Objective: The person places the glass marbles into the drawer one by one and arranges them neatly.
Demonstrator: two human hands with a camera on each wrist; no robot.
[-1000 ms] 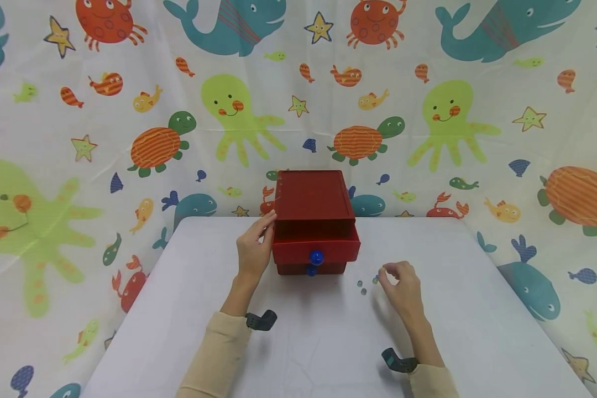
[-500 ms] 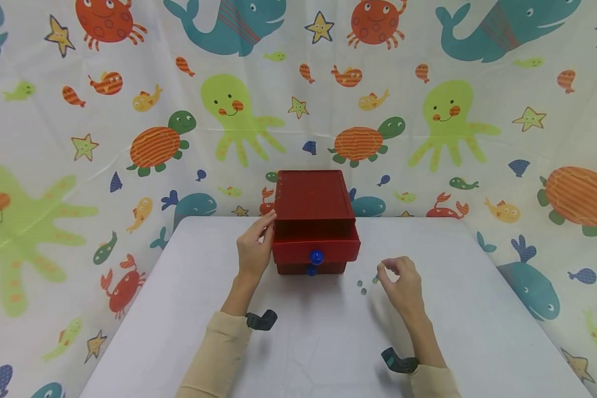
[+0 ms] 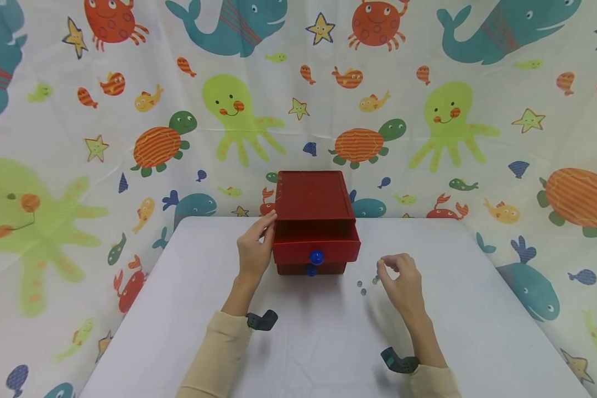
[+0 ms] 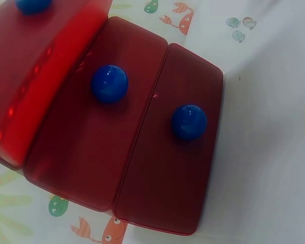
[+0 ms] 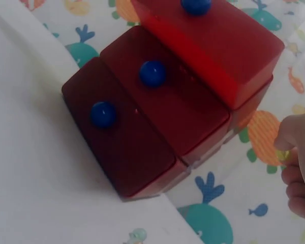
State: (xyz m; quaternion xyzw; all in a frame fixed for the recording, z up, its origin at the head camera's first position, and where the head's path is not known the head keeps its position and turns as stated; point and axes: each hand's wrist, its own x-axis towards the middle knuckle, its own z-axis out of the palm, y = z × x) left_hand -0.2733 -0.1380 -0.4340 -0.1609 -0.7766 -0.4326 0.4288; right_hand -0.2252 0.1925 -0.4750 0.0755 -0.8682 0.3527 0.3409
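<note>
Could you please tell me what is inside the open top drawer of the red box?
The top drawer of the red box is pulled out, but only its front wall, blue knob and a shadowed gap show. The interior floor is hidden, so any contents cannot be seen.

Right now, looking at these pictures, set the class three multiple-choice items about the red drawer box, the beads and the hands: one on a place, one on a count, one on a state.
1. Where do the loose glass beads lie?
A. on the table, to the right of the red drawer box
B. inside the top drawer
C. on top of the box

2. How many blue knobs show on the box front in the right wrist view?
A. one
B. three
C. five

3. How does the top drawer stand?
A. pushed fully in
B. pulled out
C. lying apart from the box

Answers: 1 A, the beads lie on the bare table by the right hand. 2 B, one knob per drawer front. 3 B, it juts forward while the left hand touches the box's side.
</note>
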